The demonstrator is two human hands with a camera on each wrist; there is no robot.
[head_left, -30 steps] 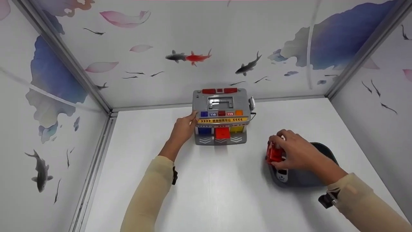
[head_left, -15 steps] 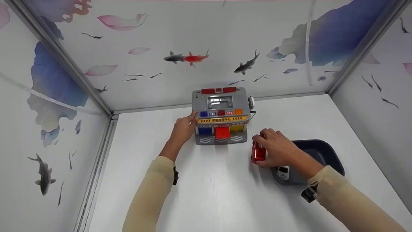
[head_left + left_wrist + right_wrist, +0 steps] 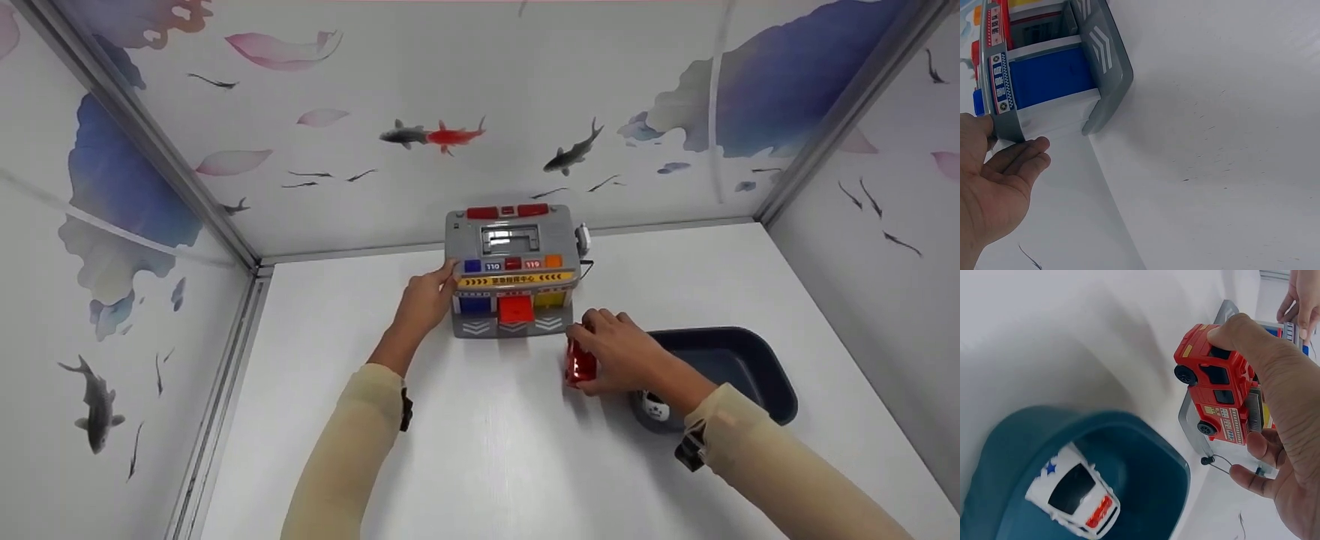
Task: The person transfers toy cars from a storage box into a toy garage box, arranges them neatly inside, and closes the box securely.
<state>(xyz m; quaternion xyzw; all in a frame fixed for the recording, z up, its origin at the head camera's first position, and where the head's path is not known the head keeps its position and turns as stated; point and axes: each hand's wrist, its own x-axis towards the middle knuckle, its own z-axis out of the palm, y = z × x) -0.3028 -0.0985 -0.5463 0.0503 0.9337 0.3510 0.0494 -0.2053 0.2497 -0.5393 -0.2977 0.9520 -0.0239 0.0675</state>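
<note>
The left hand (image 3: 421,301) pinches the toy station (image 3: 517,279), apparently for stability, while the right hand (image 3: 621,351) grips the red fire truck (image 3: 1216,385).

White back wall (image 3: 495,82), left wall (image 3: 37,300) and right wall (image 3: 900,315) round white tabletop (image 3: 480,457). Grey metal strips (image 3: 142,127) up both back corners; thin grey edging (image 3: 345,252) where tabletop meets back wall. Printed pattern on walls: pink petals (image 3: 234,162), blue-violet blotches (image 3: 787,82) fading to grey, dark fish (image 3: 97,409), red fish (image 3: 455,136) touching dark one on back wall. Pale streaks of light (image 3: 715,112) on walls. Soft sheen and blurred shadows on tabletop. Left wrist view: small dark flecks (image 3: 1186,180) scattered over tabletop.
</note>
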